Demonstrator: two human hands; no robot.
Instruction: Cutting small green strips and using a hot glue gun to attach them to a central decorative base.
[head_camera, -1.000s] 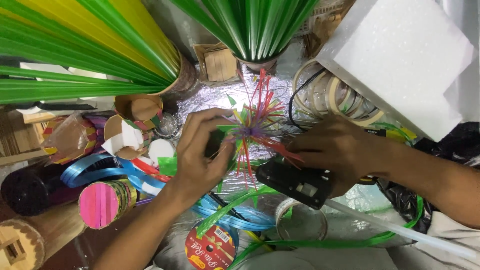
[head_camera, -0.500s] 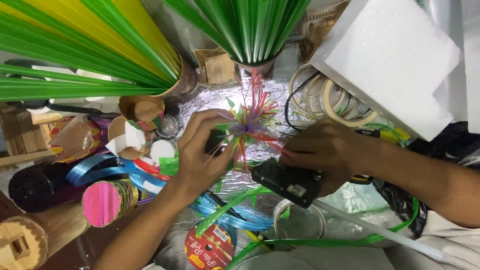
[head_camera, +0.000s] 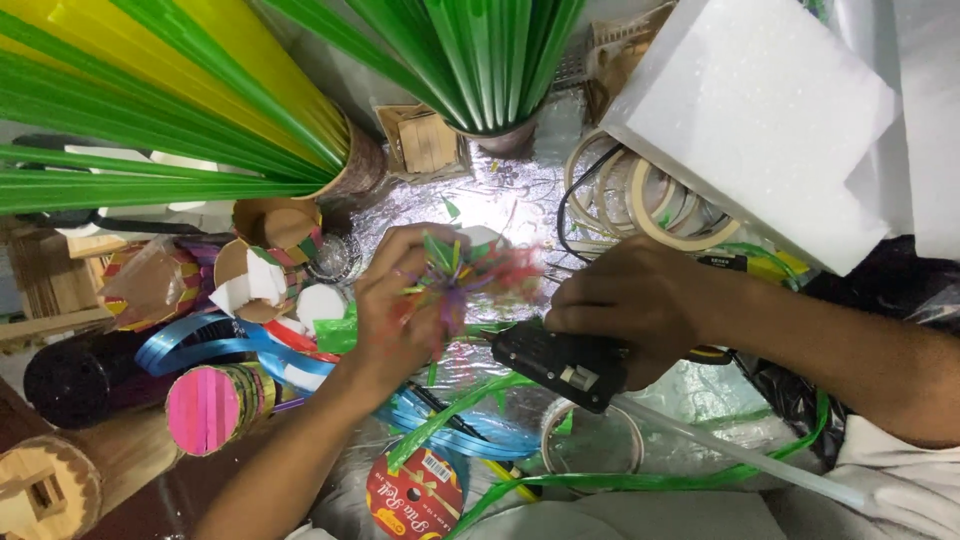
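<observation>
Multicoloured strip burst (head_camera: 462, 275), blurred, pinched in my left hand (head_camera: 400, 310) at its fingertips; my right hand (head_camera: 640, 305) wraps closed around black glue gun (head_camera: 560, 362), just right of the burst, over silver foil (head_camera: 480, 195)

I have just one view, worn on the head, looking almost straight down and close over the foil-covered desk (head_camera: 500, 190). My hands enter from 6 and 3 o'clock and meet mid-frame; the white foam block (head_camera: 770, 120) fills 1 o'clock.
</observation>
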